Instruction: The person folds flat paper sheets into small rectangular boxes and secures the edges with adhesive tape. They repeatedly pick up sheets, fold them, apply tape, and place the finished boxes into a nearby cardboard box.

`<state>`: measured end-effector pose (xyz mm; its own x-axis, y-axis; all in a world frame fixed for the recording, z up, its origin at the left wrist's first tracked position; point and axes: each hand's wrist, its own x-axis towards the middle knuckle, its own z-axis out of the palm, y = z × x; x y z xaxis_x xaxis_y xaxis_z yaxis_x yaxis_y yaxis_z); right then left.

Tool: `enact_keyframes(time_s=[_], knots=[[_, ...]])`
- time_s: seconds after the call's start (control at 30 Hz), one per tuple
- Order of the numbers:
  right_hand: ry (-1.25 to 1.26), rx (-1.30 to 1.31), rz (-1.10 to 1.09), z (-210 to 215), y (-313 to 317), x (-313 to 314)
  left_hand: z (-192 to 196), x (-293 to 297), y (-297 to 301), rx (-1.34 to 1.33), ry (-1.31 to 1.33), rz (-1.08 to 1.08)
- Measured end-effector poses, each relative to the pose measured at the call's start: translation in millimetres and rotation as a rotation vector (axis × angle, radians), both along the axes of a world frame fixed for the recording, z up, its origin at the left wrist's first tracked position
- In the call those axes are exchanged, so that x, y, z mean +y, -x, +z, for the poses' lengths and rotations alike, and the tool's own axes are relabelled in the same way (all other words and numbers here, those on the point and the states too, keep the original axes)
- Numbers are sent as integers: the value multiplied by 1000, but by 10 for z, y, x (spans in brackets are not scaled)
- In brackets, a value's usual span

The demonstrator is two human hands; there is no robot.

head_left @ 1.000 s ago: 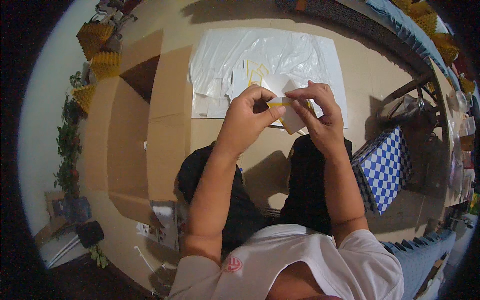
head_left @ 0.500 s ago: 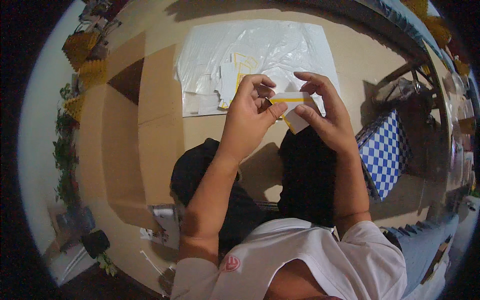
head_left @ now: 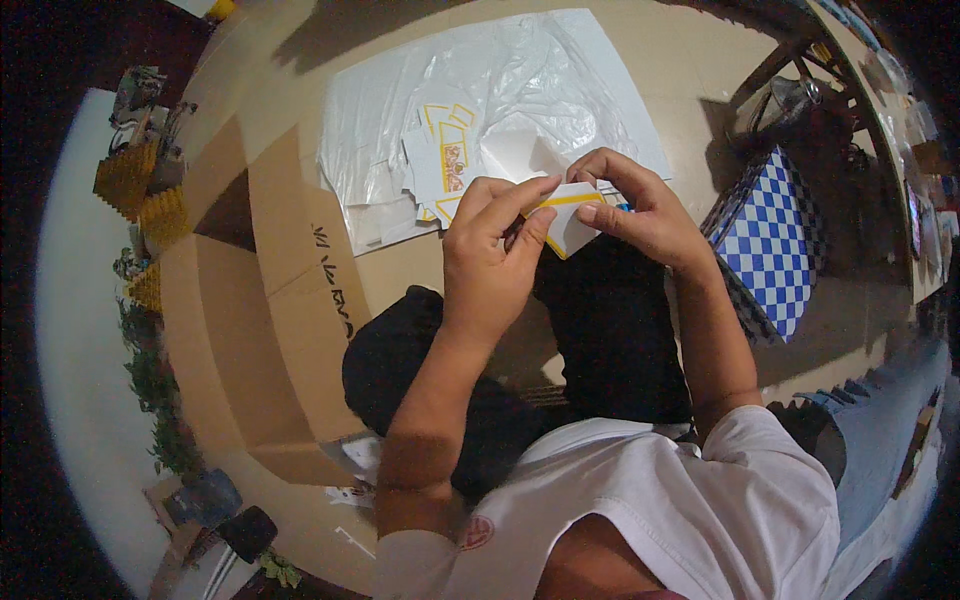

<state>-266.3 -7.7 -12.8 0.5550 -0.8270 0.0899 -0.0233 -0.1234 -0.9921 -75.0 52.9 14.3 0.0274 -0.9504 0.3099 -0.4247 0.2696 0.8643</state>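
Between my hands is a small white card box (head_left: 574, 234) with yellow edges, held above my knees. My left hand (head_left: 492, 262) grips its left side, thumb on the near face and fingers bent behind. My right hand (head_left: 645, 215) pinches its right end, thumb in front and fingers over the top edge. Just beyond, flat white card pieces (head_left: 424, 160) with yellow outlines lie in a loose stack on a plastic-covered white sheet (head_left: 385, 95). A white folded card form (head_left: 515, 150) stands on that sheet, partly hidden by my hands.
To the left stands an open brown cardboard box (head_left: 300, 290) with its flaps spread. A blue-and-white checked box (head_left: 765, 240) is at the right, near a wooden-framed table (head_left: 870, 100). Green leaves (head_left: 150, 350) line the far left, and blue cloth (head_left: 880, 430) hangs at the lower right.
My view has turned and shifted, so the surroundings sit differently. My right hand's fingers have closed down onto the card box's top edge, and my left fingers reach further along it.
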Motion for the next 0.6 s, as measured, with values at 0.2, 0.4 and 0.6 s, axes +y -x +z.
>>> enact_keyframes(time_s=[0.2,0.4,0.6], knots=[[114,-182,-155,5,-98,58,12,-20,22,-123,53,32],[243,38,-118,4,-40,36,50,-10,36,-95,-24,29],[449,55,-201,23,-50,78,6,-1,46,-80,34,32]])
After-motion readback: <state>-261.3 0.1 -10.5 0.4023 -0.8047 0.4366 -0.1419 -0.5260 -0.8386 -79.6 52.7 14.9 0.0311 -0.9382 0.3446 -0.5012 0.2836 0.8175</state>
